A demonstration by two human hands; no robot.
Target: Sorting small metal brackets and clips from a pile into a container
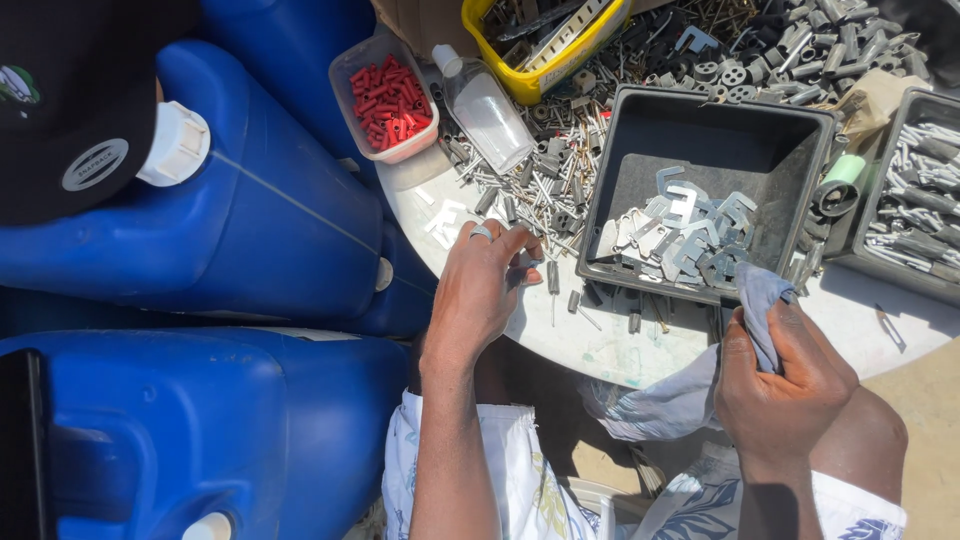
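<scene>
My left hand (482, 285) rests at the edge of the white round table (640, 345), fingers curled around a small metal piece among loose pins; a ring shows on one finger. My right hand (780, 375) grips a grey-blue cloth (690, 395) right below the near corner of a dark square tray (615, 180). That tray holds a heap of flat grey metal brackets (685, 235). Whether the cloth wraps a part I cannot tell.
Big blue jerrycans (240, 210) crowd the left. A tub of red plugs (390, 100), a clear bottle (485, 105), a yellow bin (540, 60), and a second tray of grey parts (915, 200) ring the table, with scattered pins and washers (540, 170).
</scene>
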